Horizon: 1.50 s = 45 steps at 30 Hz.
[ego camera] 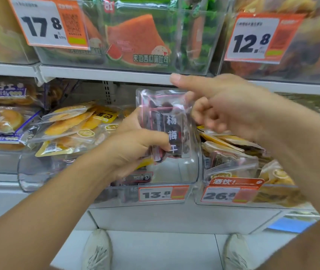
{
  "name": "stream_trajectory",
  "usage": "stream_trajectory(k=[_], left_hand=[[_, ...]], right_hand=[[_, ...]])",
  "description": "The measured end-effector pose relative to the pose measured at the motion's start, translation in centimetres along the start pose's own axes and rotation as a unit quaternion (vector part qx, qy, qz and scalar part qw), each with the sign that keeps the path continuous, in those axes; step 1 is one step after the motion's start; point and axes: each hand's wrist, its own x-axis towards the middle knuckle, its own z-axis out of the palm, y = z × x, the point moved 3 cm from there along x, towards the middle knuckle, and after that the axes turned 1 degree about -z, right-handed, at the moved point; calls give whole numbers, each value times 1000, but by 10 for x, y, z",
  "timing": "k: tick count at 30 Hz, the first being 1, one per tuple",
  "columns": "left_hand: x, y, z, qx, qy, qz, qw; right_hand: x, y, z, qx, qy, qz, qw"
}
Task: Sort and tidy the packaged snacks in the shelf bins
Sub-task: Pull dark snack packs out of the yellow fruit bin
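Gripping plum packet upright — left hand.

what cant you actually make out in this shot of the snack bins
- Head view: whether the right hand touches the clear red-trimmed packet of dark dried plums; motion blur smears its fingers.
- Lower part of that packet: covered by the left hand, whose grip holds it.
- Last digit on the orange 26 price tag: blurred.
- Contents of the clear top-right bin: blurred and cut off by the frame edge.
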Motion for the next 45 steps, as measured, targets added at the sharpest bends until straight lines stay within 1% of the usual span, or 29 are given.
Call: stream_trajectory(k=[1, 2, 3, 4, 7, 10, 11, 12, 14, 15, 17, 19, 20, 21, 22, 23, 24, 25, 26, 27, 29, 33, 36, 39, 42, 44, 45], left_hand=[[1, 0, -3, -21, -15, -25, 999], [0, 2, -5, -26, -31, -38, 998], [-2, 4, -5, -26, -45, -41, 998], [-4, 6, -5, -30, -61, -42, 997], [-8, 7, -1, -8, -87, -56, 995], [-11, 3, 5, 50, -95, -57, 993], [-12, 4, 7, 73, -86, -47, 993], [-11, 5, 8, 104, -72, -27, 992], [-9, 9, 6, 166, -34, 24, 985], [-7, 10, 1, 178, -11, 49, 983], [-1, 13, -8, 167, 25, 86, 982], [4, 15, -20, 146, 16, 122, 982], [5, 17, -27, 170, 5, 144, 975], [5, 18, -35, 238, -1, 171, 956], [6, 19, -42, 340, -4, 196, 920], [6, 18, -47, 458, -14, 211, 863], [7, 13, -50, 566, -32, 207, 797], [8, 6, -51, 648, -50, 178, 739], [10, -1, -51, 697, -64, 136, 701], [12, -6, -51, 725, -74, 95, 678], [15, -12, -51, 747, -82, 46, 658], [15, -11, -60, 765, -108, -4, 635], [19, -11, -65, 773, -104, -3, 626], [21, -10, -69, 774, -100, 0, 625], [21, -8, -74, 763, -98, -8, 638], [21, -6, -76, 765, -92, -12, 637], [21, -4, -76, 767, -91, -13, 635]], right_hand=[[0, -3, -8, -108, 20, -52, 993], [-1, -6, -14, -182, 32, -110, 977], [-2, -8, -15, -216, 22, -156, 964], [-3, -8, -14, -238, -7, -178, 955], [2, -1, -6, -295, -110, -199, 928], [10, 2, 1, -255, -228, -156, 927], [12, 2, 2, -247, -252, -143, 925], [16, 2, 2, -241, -260, -134, 925], [24, 1, 2, -238, -245, -136, 930], [26, -1, 3, -235, -234, -144, 932], [28, -4, 2, -218, -205, -162, 940], [25, -5, -1, -199, -177, -185, 946], [24, -5, -2, -198, -152, -201, 947], [22, -5, -5, -210, -116, -219, 946], [21, -5, -8, -242, -69, -239, 938], [19, -7, -10, -295, -21, -258, 920], [17, -7, -10, -361, 26, -271, 892], [16, -8, -8, -423, 63, -274, 861], [15, -9, -4, -470, 80, -267, 838], [15, -9, 0, -501, 80, -252, 824], [19, -8, 10, -541, 64, -215, 810], [33, -15, 21, -593, 43, -165, 787], [43, -28, 28, -606, -29, -126, 785], [47, -35, 32, -597, -85, -123, 788], [48, -30, 38, -567, -139, -112, 804], [51, -18, 46, -574, -165, -95, 796], [55, -10, 50, -592, -161, -91, 785]])
